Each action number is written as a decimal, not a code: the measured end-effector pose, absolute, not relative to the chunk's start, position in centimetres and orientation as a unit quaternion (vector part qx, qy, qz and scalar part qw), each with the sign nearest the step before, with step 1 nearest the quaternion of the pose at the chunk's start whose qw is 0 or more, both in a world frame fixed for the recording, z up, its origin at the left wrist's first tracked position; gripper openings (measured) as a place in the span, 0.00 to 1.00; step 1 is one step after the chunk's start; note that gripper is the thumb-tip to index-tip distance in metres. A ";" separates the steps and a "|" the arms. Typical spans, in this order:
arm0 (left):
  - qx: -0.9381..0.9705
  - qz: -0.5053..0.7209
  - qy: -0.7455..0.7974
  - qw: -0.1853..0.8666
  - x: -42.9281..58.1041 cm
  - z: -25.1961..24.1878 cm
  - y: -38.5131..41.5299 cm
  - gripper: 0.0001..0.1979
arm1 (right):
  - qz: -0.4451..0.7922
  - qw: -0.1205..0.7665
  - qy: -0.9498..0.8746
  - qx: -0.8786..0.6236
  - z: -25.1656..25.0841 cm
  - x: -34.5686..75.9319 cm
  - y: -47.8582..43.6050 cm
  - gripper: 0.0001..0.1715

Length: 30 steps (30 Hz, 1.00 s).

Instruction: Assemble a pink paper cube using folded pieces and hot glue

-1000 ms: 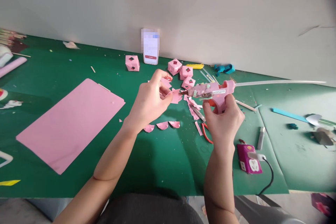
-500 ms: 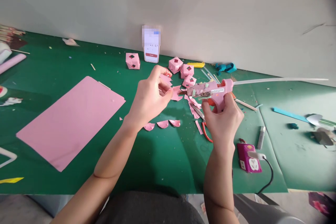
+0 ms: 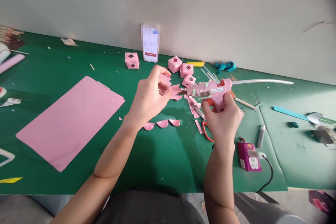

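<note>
My left hand (image 3: 152, 94) pinches a cut piece of pink paper (image 3: 176, 92), partly hidden behind its fingers. In my right hand (image 3: 224, 115) is a pink glue gun (image 3: 210, 90), gripped by its handle. Its nozzle points left and meets or nearly meets the paper's right side; I cannot tell which. From the gun's back a long clear glue stick (image 3: 262, 82) sticks out to the right. Behind the hands sit several folded pink paper shapes (image 3: 175, 64) with diamond-shaped holes. Three curved pink paper pieces (image 3: 162, 123) lie in a row below my left hand.
A large pink sheet (image 3: 70, 122) lies at left. A phone (image 3: 150, 43) leans against the wall. Red-handled scissors (image 3: 204, 129) rest among pink paper scraps (image 3: 193, 106). At right are a purple power adapter (image 3: 249, 156) with a plugged-in cable and a blue strip (image 3: 290, 112).
The glue stick's tail behind the gun shows shorter than before. Both hands have kept nearly the same position, and the view has shifted very slightly.
</note>
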<state>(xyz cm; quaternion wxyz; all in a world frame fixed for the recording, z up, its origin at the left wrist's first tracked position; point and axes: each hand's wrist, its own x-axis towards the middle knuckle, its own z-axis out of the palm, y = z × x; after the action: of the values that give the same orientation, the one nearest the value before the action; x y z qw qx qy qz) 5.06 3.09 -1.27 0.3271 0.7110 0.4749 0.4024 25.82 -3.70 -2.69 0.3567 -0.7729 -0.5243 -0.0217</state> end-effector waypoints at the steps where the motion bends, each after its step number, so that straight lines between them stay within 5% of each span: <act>1: 0.712 0.403 0.473 0.327 5.1 -1.3 3.1 0.16 | -0.024 0.355 -0.525 -0.773 -2.8 25.8 -3.6 0.23; 14: 0.713 0.396 0.470 0.337 5.2 -1.2 2.9 0.16 | -0.038 0.362 -0.516 -0.776 -3.1 25.8 -3.3 0.17; 24: 0.710 0.401 0.464 0.346 5.2 -0.9 2.8 0.15 | -0.076 0.379 -0.450 -0.805 -2.5 26.9 -3.1 0.22; 30: 0.710 0.402 0.468 0.338 5.0 -0.7 2.7 0.15 | -0.013 0.254 -0.424 -0.869 -5.4 32.1 -1.8 0.12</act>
<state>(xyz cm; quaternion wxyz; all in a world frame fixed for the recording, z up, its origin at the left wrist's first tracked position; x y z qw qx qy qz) 4.96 2.68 -0.66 0.3383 0.7104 0.4683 0.4021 32.12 -1.79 -5.36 0.2544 -0.8692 -0.4238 -0.0131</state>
